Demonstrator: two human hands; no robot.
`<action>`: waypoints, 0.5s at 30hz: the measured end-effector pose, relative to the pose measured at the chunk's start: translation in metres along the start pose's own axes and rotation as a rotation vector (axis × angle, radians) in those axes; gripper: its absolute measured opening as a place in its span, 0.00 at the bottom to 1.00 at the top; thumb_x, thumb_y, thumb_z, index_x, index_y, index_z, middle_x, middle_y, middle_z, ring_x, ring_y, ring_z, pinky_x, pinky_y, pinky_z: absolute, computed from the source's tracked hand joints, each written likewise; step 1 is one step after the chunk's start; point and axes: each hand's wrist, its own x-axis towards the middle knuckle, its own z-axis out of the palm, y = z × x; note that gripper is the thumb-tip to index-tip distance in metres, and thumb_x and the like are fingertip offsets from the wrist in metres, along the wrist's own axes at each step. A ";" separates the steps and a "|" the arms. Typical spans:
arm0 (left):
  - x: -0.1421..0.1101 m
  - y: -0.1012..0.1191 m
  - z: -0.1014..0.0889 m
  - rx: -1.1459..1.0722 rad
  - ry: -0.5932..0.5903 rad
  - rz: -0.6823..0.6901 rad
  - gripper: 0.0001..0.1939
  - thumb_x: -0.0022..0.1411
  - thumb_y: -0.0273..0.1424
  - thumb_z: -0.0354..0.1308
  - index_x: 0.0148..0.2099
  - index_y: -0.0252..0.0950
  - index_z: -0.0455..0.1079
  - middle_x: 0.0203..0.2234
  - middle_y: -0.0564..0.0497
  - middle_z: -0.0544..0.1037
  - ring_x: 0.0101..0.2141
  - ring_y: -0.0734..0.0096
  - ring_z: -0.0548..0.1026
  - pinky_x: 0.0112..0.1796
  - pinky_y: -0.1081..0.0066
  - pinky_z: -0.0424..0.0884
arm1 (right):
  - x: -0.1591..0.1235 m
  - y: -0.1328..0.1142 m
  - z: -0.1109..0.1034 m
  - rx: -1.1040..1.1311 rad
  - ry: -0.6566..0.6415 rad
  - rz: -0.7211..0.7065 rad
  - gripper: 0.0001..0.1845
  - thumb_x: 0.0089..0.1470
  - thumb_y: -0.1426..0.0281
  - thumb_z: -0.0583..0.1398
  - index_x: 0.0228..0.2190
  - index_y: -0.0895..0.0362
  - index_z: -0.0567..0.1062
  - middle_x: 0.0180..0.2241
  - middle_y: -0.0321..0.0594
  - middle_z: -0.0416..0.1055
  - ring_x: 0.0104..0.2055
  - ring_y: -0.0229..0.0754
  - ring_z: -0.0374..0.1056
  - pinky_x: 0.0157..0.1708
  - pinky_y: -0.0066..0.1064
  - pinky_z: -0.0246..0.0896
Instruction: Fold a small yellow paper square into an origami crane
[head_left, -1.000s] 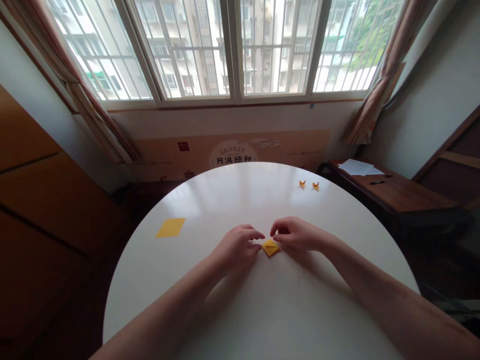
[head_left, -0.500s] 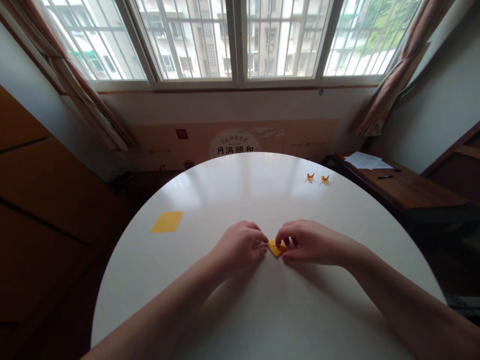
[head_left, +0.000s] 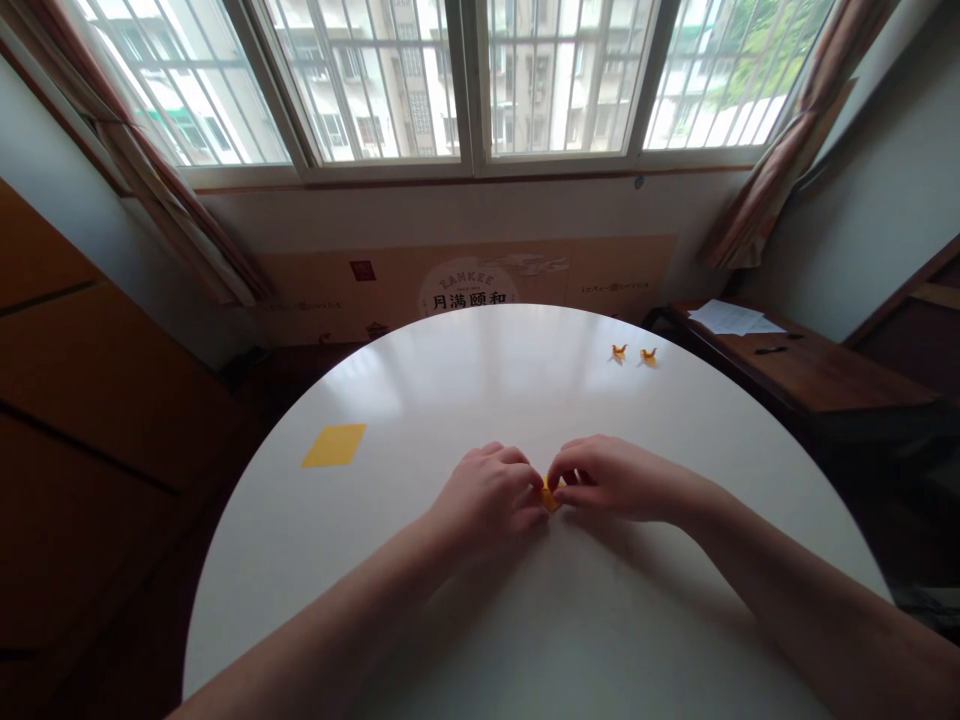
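Observation:
A small folded piece of yellow origami paper [head_left: 552, 500] sits on the round white table [head_left: 465, 620], mostly covered by fingers. My left hand [head_left: 499, 492] grips its left side, thumb and fingers closed at the edge. From the other side, my right hand [head_left: 600, 478] pinches the paper's right part between thumb and forefinger. Both sets of fingertips nearly meet over it. A flat yellow paper sheet [head_left: 334, 446] lies to the left of my left hand.
Two small folded paper birds [head_left: 619, 353] stand near the table's far right edge. Beyond that edge, a brown wooden desk [head_left: 840, 375] carries white papers [head_left: 731, 318]. A barred window [head_left: 472, 90] is behind the table, with a printed cardboard panel [head_left: 540, 270] below it.
My hands have come closer together over the folded paper, and less of it shows. The right thumb has moved up onto the paper. The flat sheet and the birds stay put.

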 end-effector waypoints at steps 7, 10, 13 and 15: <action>0.002 0.016 0.011 0.123 0.016 -0.034 0.12 0.60 0.38 0.62 0.43 0.37 0.77 0.38 0.46 0.80 0.39 0.57 0.75 0.44 0.60 0.70 | -0.001 0.010 -0.003 0.066 0.040 -0.033 0.14 0.51 0.76 0.59 0.36 0.55 0.83 0.32 0.39 0.78 0.34 0.42 0.71 0.34 0.29 0.61; 0.003 0.019 0.012 0.165 0.027 -0.030 0.11 0.64 0.37 0.58 0.41 0.35 0.77 0.37 0.45 0.80 0.38 0.58 0.75 0.43 0.61 0.71 | -0.002 0.010 -0.005 0.070 0.054 -0.016 0.14 0.50 0.75 0.59 0.35 0.55 0.84 0.31 0.39 0.78 0.32 0.40 0.70 0.32 0.28 0.61; 0.002 0.019 0.012 0.191 0.031 -0.008 0.10 0.65 0.35 0.56 0.40 0.35 0.77 0.36 0.46 0.80 0.37 0.60 0.75 0.42 0.62 0.71 | -0.003 0.009 -0.006 0.059 0.071 0.005 0.14 0.49 0.75 0.60 0.35 0.56 0.84 0.30 0.39 0.78 0.31 0.40 0.69 0.31 0.28 0.60; 0.002 0.018 0.012 0.197 0.035 0.001 0.10 0.65 0.34 0.56 0.39 0.36 0.77 0.36 0.46 0.80 0.37 0.61 0.75 0.41 0.64 0.71 | -0.003 0.008 -0.007 0.048 0.073 0.009 0.14 0.49 0.75 0.60 0.35 0.55 0.84 0.30 0.39 0.78 0.31 0.40 0.69 0.31 0.28 0.59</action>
